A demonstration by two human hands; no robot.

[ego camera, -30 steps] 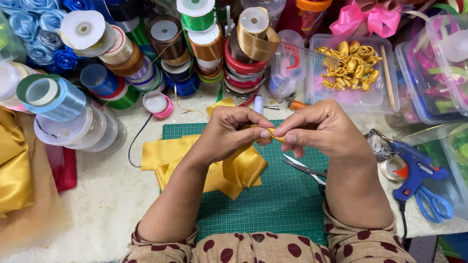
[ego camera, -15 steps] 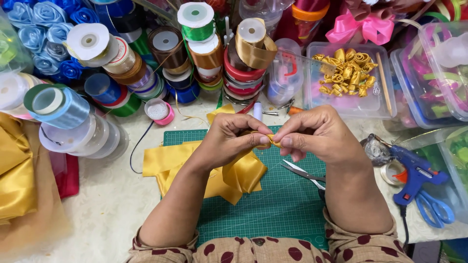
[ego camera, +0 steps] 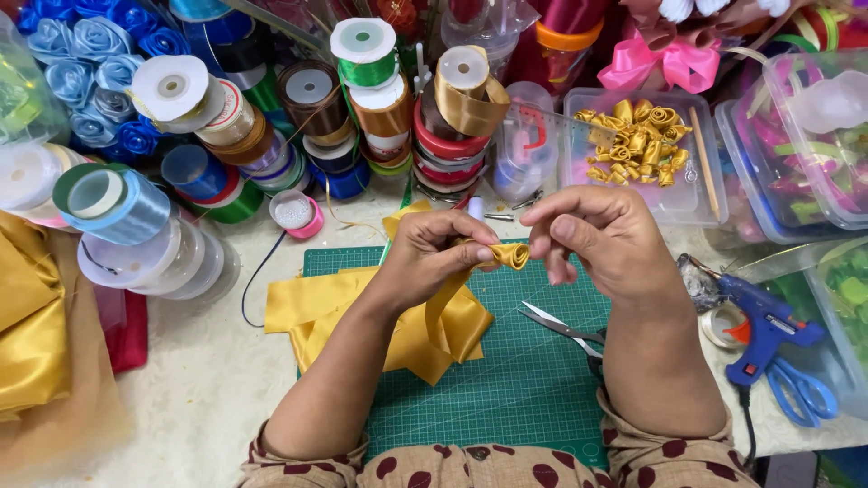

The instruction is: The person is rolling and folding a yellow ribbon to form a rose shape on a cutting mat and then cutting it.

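Note:
Both hands meet above a green cutting mat (ego camera: pixel 506 380). My left hand (ego camera: pixel 434 258) pinches a gold satin ribbon that is rolled at its tip into a small rosebud (ego camera: pixel 512 256). My right hand (ego camera: pixel 601 239) holds the other side of that rolled bud with its fingertips. From the bud the loose gold ribbon (ego camera: pixel 398 321) hangs down and lies in a folded heap on the mat under my left wrist.
Scissors (ego camera: pixel 565 330) lie on the mat under my right forearm. A blue glue gun (ego camera: pixel 764 330) and blue-handled scissors (ego camera: pixel 800 393) sit at the right. A clear box of finished gold rosebuds (ego camera: pixel 633 145) stands behind; ribbon spools (ego camera: pixel 362 99) crowd the back and left.
My hands have lifted slightly and parted a little. The rolled gold bud between the fingertips now shows more clearly and looks larger.

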